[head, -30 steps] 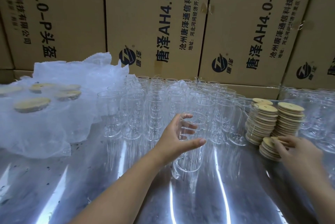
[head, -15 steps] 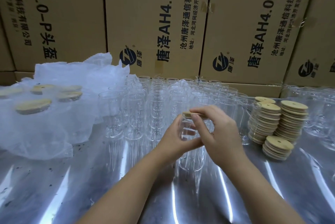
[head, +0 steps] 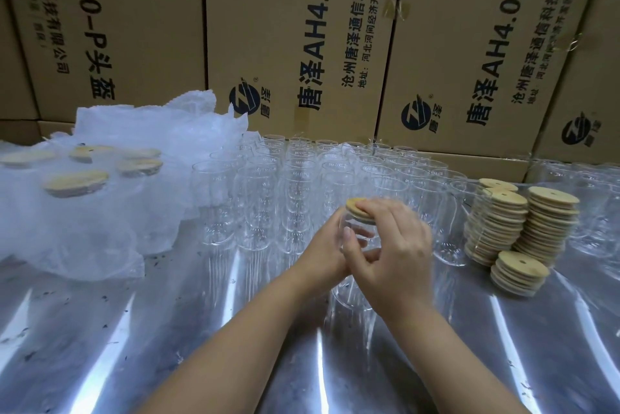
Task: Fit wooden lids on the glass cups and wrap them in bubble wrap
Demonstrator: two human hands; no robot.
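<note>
A clear glass cup (head: 352, 293) stands on the shiny metal table (head: 235, 346) in front of me. My left hand (head: 327, 254) is wrapped around the cup's side. My right hand (head: 392, 246) lies flat over a round wooden lid (head: 357, 207) on the cup's mouth, its fingers pressing down on the lid. Behind them stand many empty glass cups (head: 292, 192) in rows. Stacks of wooden lids (head: 523, 232) rise at the right. Bubble wrap (head: 110, 192) covers several lidded cups at the left.
Printed cardboard boxes (head: 302, 44) form a wall behind the table. More glass cups (head: 597, 205) stand at the far right. A low lid stack (head: 518, 272) sits nearest me on the right.
My right hand took a lid from the low stack, carried it left to the cup in my left hand and now presses it flat onto the cup's mouth.
</note>
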